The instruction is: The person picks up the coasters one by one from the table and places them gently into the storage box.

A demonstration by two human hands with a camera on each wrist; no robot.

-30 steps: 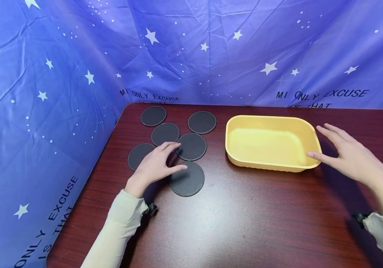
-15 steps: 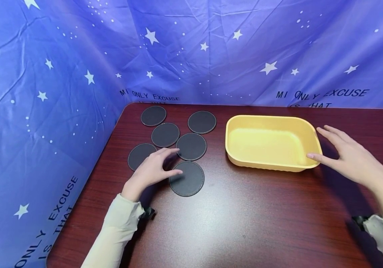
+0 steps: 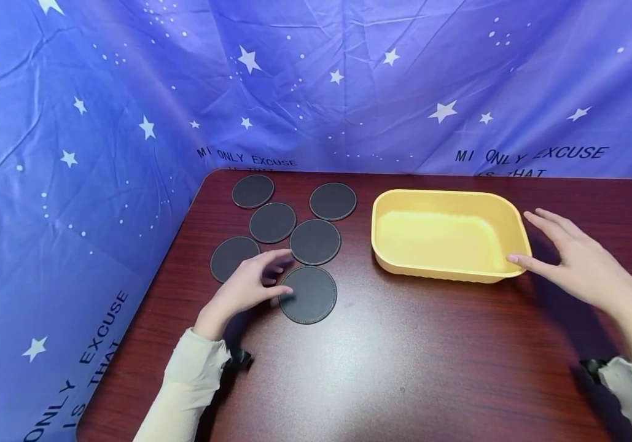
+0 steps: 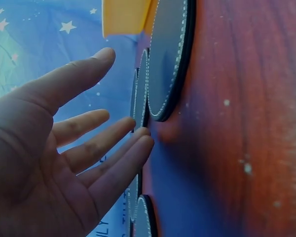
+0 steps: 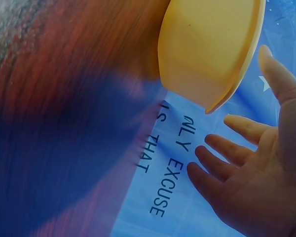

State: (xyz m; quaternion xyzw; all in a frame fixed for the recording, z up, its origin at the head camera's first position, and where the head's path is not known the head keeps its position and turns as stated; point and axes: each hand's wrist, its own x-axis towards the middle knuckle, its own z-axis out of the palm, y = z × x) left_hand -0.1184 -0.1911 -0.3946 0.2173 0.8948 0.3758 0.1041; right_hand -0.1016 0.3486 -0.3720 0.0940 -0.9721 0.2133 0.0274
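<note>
Several round black coasters with stitched rims lie flat on the left part of the table. My left hand (image 3: 246, 283) hovers over the left edge of the nearest coaster (image 3: 310, 296), thumb and fingers spread and nothing between them. In the left wrist view the fingers (image 4: 108, 148) are apart from that coaster (image 4: 165, 64). A yellow rectangular bin (image 3: 448, 236) stands right of the coasters, with a bare floor. Beside its right end is my right hand (image 3: 575, 264), thumb near the rim. The right wrist view shows the fingers extended and apart from the bin (image 5: 202, 54).
Other coasters, such as the far left one (image 3: 253, 191) and the far right one (image 3: 333, 201), sit toward the table's back edge. A blue curtain with stars (image 3: 316, 92) hangs behind and left of the dark red wooden table (image 3: 382, 362).
My left hand has drawn back a little toward the lower left, off the coasters' middles. The right hand stays almost in place. Coasters and bin have not moved.
</note>
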